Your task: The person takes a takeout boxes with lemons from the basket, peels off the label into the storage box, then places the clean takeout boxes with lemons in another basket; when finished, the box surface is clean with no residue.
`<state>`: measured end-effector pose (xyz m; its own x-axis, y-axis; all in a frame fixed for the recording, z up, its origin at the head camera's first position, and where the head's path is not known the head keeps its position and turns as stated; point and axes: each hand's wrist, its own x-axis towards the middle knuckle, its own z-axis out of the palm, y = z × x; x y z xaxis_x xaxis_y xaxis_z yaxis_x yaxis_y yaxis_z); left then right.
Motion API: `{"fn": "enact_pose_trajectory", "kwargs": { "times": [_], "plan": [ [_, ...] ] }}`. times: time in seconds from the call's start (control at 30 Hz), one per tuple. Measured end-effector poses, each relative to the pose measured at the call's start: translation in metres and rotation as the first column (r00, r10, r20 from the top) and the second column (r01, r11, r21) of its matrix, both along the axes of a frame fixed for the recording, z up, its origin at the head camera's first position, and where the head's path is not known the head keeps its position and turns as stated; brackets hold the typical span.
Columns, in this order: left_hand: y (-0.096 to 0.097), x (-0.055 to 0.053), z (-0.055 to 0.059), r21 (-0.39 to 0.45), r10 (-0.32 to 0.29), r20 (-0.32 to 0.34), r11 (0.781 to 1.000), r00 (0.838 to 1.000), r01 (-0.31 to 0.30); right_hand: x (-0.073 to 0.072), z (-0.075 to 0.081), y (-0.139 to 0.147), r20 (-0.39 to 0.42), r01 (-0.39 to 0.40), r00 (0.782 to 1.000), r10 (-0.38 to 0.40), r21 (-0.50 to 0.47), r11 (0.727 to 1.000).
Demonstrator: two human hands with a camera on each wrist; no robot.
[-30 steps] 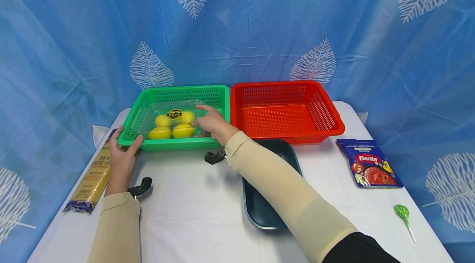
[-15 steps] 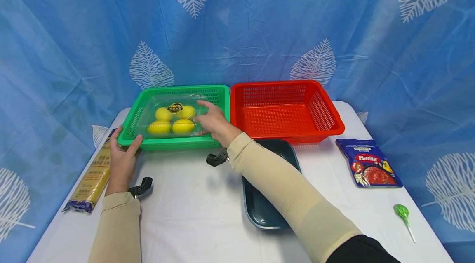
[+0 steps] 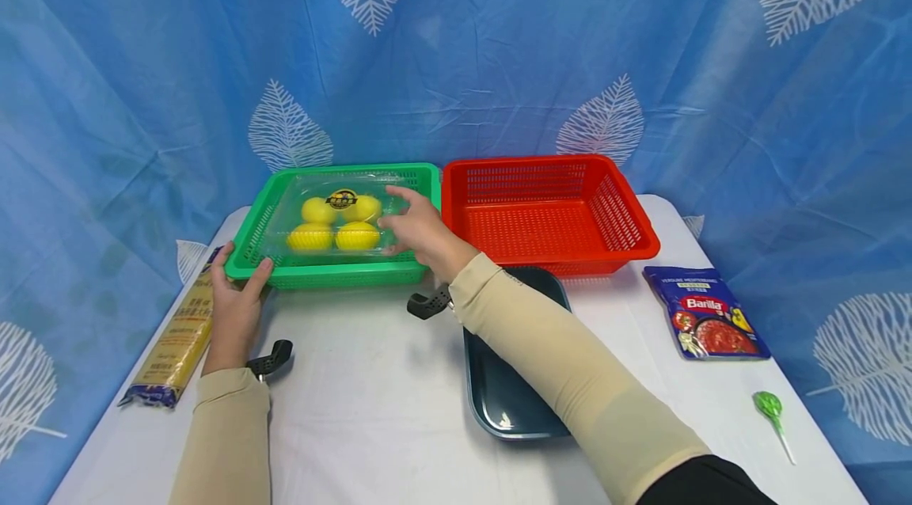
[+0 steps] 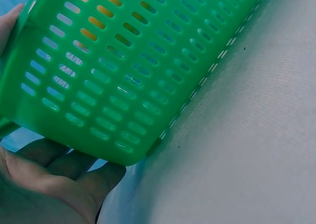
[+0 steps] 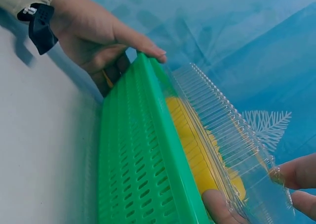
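My right hand [image 3: 422, 229] grips the right end of a clear plastic box [image 3: 285, 229] with a dark round label. Inside it lie several yellow, lemon-like round pieces [image 3: 311, 237]. In the right wrist view, thumb and fingers pinch the ribbed box [image 5: 222, 105], which stands partly above the basket's rim. My left hand [image 3: 237, 303] holds the front left corner of the green basket [image 3: 342, 275], thumb on the rim. In the left wrist view, the left fingers [image 4: 101, 177] curl at the outside of the basket's perforated wall [image 4: 113, 105].
A red basket [image 3: 545, 260] adjoins the green one on the right. In front of it lies a dark tray [image 3: 509, 402], partly under my right forearm. A pasta packet [image 3: 174, 339] lies at left; a Barilla pouch [image 3: 705, 311] and green lollipop [image 3: 769, 406] lie at right.
The clear box has risen in the green basket and shifted slightly to the right, together with my right hand. The left hand keeps its place on the basket.
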<state>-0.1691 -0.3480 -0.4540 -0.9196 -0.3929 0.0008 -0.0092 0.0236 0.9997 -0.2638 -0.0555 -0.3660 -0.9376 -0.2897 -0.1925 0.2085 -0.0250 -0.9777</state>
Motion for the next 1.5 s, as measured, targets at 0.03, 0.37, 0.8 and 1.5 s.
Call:
{"fn": "enact_pose_trajectory", "kwargs": {
  "times": [0.03, 0.37, 0.8, 1.5],
  "plan": [
    [0.000, 0.000, 0.000, 0.000, -0.001, 0.003, 1.000, 1.000, 0.001, 0.000, 0.000, 0.001, 0.001, 0.000, 1.000, 0.000, -0.002, 1.000],
    [0.000, -0.002, -0.003, 0.019, 0.005, -0.003, 1.000, 1.000, -0.005, 0.006, 0.006, 0.008, -0.020, -0.018, 1.000, 0.017, -0.035, 0.999],
    [-0.001, -0.004, -0.004, 0.035, -0.004, -0.024, 0.999, 1.000, 0.005, 0.017, 0.019, 0.018, -0.025, -0.034, 0.999, 0.032, -0.053, 0.998],
    [-0.001, -0.004, -0.005, 0.035, 0.013, 0.007, 0.999, 1.000, -0.013, 0.036, 0.036, 0.040, -0.038, -0.097, 0.995, 0.094, -0.098, 0.990]
  ]
}}
